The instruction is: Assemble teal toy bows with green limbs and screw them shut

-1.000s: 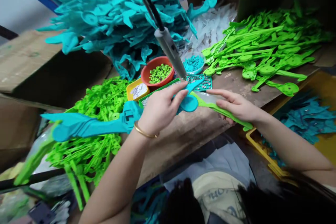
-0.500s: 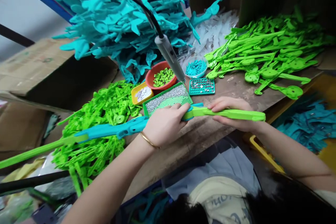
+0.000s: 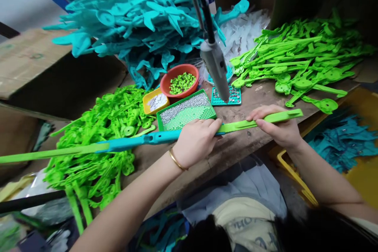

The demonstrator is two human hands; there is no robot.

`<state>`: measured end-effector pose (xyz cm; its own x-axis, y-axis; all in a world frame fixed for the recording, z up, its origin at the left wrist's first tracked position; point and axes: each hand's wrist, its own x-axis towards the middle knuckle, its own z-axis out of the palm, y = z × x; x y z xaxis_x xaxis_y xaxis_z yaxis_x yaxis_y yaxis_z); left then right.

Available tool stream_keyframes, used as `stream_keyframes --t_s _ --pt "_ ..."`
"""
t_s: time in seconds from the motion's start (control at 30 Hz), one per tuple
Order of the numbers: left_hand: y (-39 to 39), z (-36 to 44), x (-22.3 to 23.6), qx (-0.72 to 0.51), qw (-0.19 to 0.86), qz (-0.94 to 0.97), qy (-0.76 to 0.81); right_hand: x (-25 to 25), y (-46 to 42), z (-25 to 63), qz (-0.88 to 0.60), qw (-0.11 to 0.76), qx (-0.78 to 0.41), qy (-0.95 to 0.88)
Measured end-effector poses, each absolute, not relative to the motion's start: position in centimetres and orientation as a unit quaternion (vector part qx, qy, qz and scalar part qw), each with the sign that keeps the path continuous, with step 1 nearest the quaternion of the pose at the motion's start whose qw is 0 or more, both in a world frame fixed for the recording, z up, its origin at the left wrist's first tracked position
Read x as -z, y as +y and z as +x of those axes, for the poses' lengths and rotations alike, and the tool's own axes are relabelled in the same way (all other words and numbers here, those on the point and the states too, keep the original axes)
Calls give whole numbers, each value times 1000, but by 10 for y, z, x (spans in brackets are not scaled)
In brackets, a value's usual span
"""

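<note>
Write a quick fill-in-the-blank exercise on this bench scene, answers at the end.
1. The section of the long plastic assembly gripped by the right hand is ____ in colour.
2. A gold bracelet circles the person's ____ wrist.
3. The heap of tiny pieces in the yellow tray is ____ in colour.
4. The small green pieces lie in a round red ____.

Missing words: green; left; white; bowl.

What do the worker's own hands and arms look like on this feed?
Both are bare. The left hand has a slim, rounded gold-coloured bangle at its wrist. The right hand has no bangle in view; a pale sleeve edge shows high on that arm.
</note>
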<state>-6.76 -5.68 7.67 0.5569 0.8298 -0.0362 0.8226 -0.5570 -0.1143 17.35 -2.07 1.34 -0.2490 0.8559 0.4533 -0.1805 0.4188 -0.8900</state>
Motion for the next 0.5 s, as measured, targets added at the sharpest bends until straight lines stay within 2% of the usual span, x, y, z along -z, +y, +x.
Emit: stream_keyframes --t_s 0.2,0.3,0.4,0.5 --pt "-51 -61 -52 34 -43 -875 -481 -4 -14 190 -251 523 -507 -638" --pt "-51 -44 -38 47 -70 -861 -502 1 -12 194 -289 525 -514 -613" --pt "-58 -38 -33 90 -3 -850 -519 11 -5 194 -317 563 -549 -531" --pt "-79 -67 -36 192 98 -805 -553 22 9 203 -328 594 -548 -490"
